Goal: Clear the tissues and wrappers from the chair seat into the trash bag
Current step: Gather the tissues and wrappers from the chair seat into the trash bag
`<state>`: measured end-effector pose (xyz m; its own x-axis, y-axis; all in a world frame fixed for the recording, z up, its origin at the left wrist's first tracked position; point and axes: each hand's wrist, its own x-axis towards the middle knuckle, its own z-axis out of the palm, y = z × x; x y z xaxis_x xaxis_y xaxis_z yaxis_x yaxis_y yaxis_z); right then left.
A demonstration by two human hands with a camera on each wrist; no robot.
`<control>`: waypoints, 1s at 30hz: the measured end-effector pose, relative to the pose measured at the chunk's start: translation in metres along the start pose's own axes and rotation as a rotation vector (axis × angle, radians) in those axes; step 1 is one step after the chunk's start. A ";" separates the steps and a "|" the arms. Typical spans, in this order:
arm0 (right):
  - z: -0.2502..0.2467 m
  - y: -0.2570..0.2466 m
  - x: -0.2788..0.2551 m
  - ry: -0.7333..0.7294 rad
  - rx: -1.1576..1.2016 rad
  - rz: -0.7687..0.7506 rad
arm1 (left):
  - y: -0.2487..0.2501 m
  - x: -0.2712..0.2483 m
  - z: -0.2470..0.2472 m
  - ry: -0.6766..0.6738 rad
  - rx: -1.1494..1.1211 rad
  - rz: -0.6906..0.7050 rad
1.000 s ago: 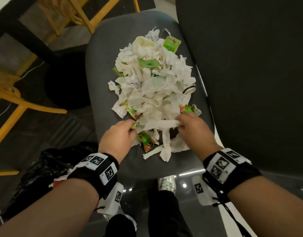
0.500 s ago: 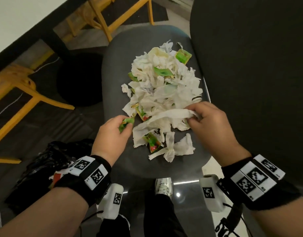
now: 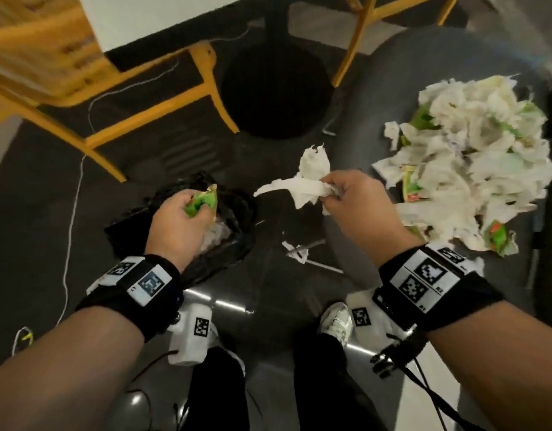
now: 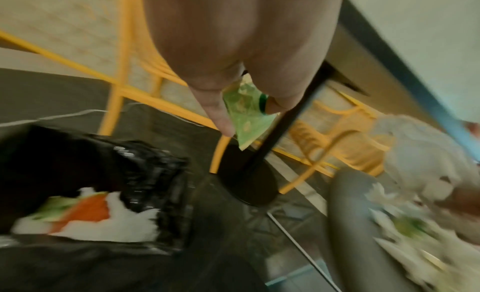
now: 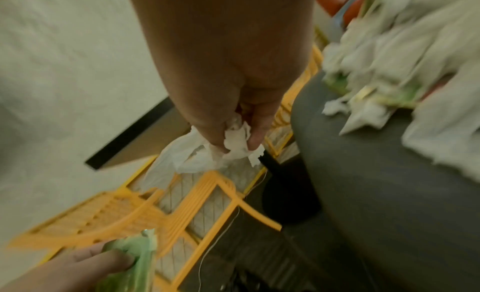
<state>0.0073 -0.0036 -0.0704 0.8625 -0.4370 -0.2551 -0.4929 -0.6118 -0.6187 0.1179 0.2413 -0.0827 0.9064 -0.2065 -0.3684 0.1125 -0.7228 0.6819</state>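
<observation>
We are holding a green wrapper [image 3: 203, 200] in our left hand [image 3: 178, 225] and a tissue [image 3: 302, 181] in our right hand [image 3: 358, 206] — we should be letting go only right over the trash bag [image 3: 234, 244].

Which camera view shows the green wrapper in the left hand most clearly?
Left wrist view: the green wrapper sits close and sharp between thumb and fingers. The head view shows it small above the trash bag; the right wrist view shows it blurred.
</observation>
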 end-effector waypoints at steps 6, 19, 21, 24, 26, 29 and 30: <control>0.128 -0.060 0.030 -0.245 -0.016 -0.011 | -0.120 0.014 -0.076 0.084 0.080 -0.202; 0.323 -0.086 0.060 -0.433 -0.073 -0.064 | -0.237 0.061 -0.057 -0.095 -0.016 -0.326; 0.340 -0.081 0.061 -0.477 -0.025 -0.029 | -0.234 0.066 -0.050 -0.155 -0.130 -0.307; 0.354 -0.071 0.064 -0.579 0.034 0.039 | -0.235 0.068 -0.048 -0.176 -0.148 -0.308; 0.350 -0.062 0.061 -0.574 0.018 0.062 | -0.242 0.065 -0.051 -0.181 -0.104 -0.338; 0.331 -0.033 0.044 -0.526 -0.060 0.088 | -0.244 0.046 -0.053 -0.242 -0.028 -0.312; 0.325 -0.017 0.036 -0.559 -0.092 0.131 | -0.243 0.034 -0.050 -0.280 -0.044 -0.285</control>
<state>0.0833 0.2054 -0.3107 0.7106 -0.1142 -0.6943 -0.5861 -0.6419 -0.4943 0.1414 0.4431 -0.2290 0.6912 -0.1783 -0.7003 0.3660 -0.7493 0.5520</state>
